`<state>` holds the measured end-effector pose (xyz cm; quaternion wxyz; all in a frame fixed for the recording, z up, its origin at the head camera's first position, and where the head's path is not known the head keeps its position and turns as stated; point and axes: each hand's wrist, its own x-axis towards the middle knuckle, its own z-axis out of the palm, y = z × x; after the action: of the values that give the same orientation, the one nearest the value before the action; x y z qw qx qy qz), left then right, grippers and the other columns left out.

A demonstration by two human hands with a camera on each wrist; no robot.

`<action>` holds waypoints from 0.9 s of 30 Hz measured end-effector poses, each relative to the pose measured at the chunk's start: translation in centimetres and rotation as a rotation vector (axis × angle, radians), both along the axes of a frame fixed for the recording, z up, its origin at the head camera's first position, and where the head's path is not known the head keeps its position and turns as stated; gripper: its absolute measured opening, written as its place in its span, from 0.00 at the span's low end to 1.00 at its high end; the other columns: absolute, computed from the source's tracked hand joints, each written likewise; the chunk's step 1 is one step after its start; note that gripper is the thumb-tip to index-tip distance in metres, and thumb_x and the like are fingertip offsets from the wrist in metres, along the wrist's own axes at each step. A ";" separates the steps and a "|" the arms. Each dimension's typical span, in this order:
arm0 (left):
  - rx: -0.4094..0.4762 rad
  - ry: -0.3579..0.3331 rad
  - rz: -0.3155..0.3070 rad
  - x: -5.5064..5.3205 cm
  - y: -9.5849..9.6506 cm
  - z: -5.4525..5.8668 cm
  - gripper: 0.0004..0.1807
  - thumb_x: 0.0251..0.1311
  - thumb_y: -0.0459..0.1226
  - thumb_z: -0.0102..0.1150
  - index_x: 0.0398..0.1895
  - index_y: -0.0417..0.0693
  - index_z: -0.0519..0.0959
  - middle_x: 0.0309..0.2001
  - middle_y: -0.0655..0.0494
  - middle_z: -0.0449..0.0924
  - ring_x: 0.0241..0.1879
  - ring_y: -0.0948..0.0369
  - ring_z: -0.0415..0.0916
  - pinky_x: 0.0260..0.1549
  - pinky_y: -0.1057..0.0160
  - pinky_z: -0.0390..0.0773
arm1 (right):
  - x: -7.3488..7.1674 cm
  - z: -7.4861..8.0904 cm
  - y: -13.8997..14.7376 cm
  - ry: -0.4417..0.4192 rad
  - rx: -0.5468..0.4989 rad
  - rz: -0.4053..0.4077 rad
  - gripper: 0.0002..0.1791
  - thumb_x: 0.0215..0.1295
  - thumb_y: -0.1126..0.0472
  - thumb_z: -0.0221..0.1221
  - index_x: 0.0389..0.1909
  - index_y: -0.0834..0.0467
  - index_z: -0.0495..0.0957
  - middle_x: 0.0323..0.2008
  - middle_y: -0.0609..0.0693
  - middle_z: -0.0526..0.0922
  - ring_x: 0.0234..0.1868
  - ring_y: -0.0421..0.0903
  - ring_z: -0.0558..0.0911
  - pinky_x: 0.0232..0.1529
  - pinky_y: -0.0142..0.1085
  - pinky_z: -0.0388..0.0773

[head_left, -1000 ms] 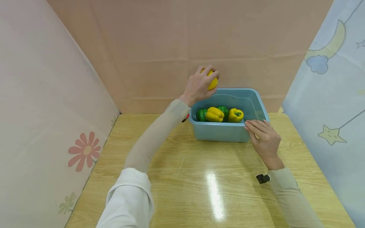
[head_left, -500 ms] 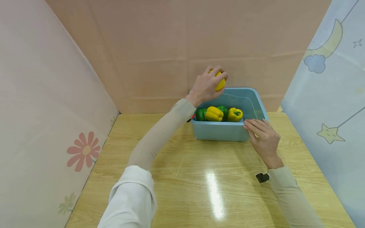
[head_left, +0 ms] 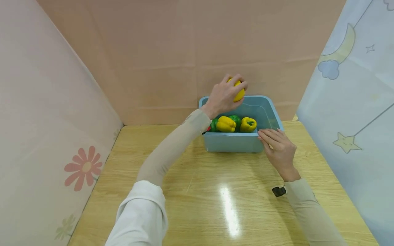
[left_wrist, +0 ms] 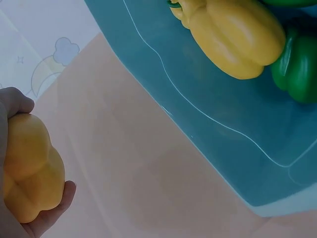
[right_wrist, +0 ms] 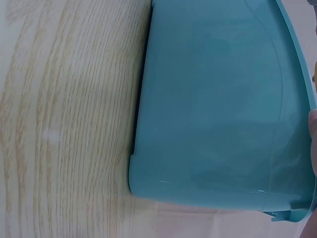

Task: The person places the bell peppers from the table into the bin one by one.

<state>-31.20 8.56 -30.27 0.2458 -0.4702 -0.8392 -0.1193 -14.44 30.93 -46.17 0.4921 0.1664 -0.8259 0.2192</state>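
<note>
In the head view my left hand [head_left: 222, 98] grips a yellow bell pepper [head_left: 238, 91] from above, over the back of a blue plastic bin [head_left: 232, 142]. The left wrist view shows that pepper [left_wrist: 37, 168] between thumb and fingers, apart from the bin. Inside the bin lie a yellow pepper [head_left: 226, 124], a second yellow one with a green stem [head_left: 248, 124], and green peppers [head_left: 235, 120], one partly covered by my left sleeve. My right hand [head_left: 279, 148] holds the bin's front right rim, fingers over the edge and thumb at the outer side.
The bin stands at the back of a wooden table [head_left: 203, 198], close to a tan backdrop [head_left: 147, 68]. Patterned panels flank both sides, with a flower on the left panel [head_left: 40, 136] and a moon and star on the right panel [head_left: 369, 130].
My left hand has moved right with the yellow bell pepper, further over the bin. My right hand stays at the rim. The head view has turned slightly, shifting the scene left.
</note>
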 end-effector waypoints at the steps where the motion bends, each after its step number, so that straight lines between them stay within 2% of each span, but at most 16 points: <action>1: -0.002 0.002 -0.003 0.1 0.1 0.0 0.15 0.73 0.47 0.60 0.58 0.57 0.80 0.64 0.56 0.75 0.63 0.50 0.73 0.43 0.57 0.89 | 0.0 0.0 0.0 -0.002 0.000 -0.002 0.23 0.53 0.68 0.78 0.52 0.53 0.92 0.47 0.54 0.93 0.44 0.61 0.91 0.70 0.49 0.78; 13: -0.022 -0.014 0.008 0.1 1.4 -0.5 0.15 0.73 0.48 0.59 0.59 0.59 0.80 0.64 0.57 0.75 0.64 0.52 0.73 0.44 0.58 0.89 | 0.0 0.1 -0.3 0.015 0.014 -0.014 0.24 0.51 0.68 0.79 0.52 0.53 0.92 0.47 0.54 0.93 0.43 0.60 0.91 0.69 0.48 0.79; 20: -0.033 -0.017 -0.011 0.3 2.0 -0.7 0.15 0.74 0.49 0.59 0.59 0.60 0.80 0.64 0.58 0.74 0.63 0.52 0.73 0.43 0.60 0.89 | 0.0 0.3 -0.3 0.022 0.014 -0.011 0.26 0.49 0.69 0.80 0.52 0.53 0.92 0.46 0.54 0.93 0.43 0.59 0.91 0.65 0.54 0.81; 22: -0.036 -0.015 -0.011 0.3 2.2 -0.9 0.15 0.74 0.49 0.57 0.59 0.60 0.80 0.64 0.58 0.74 0.63 0.52 0.73 0.43 0.60 0.89 | 0.0 0.3 -0.3 0.023 0.010 -0.005 0.24 0.51 0.67 0.79 0.52 0.53 0.92 0.46 0.54 0.93 0.43 0.59 0.91 0.65 0.55 0.81; 25: -0.049 -0.023 -0.014 0.4 2.4 -1.1 0.15 0.74 0.49 0.57 0.59 0.60 0.79 0.64 0.58 0.74 0.63 0.52 0.73 0.44 0.61 0.88 | -0.1 0.3 -0.4 0.026 0.012 -0.003 0.16 0.62 0.59 0.75 0.52 0.53 0.92 0.46 0.54 0.93 0.43 0.59 0.91 0.65 0.54 0.81; 27: -0.049 -0.035 -0.022 0.4 2.5 -1.3 0.15 0.74 0.49 0.58 0.59 0.60 0.79 0.64 0.58 0.74 0.63 0.52 0.73 0.44 0.60 0.89 | -0.1 0.2 -0.5 0.030 0.012 -0.005 0.14 0.69 0.53 0.71 0.51 0.53 0.92 0.46 0.54 0.93 0.43 0.59 0.91 0.64 0.54 0.82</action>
<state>-30.77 11.08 -31.56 0.2184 -0.4832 -0.8407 -0.1097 -14.51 30.44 -45.92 0.5039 0.1707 -0.8201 0.2104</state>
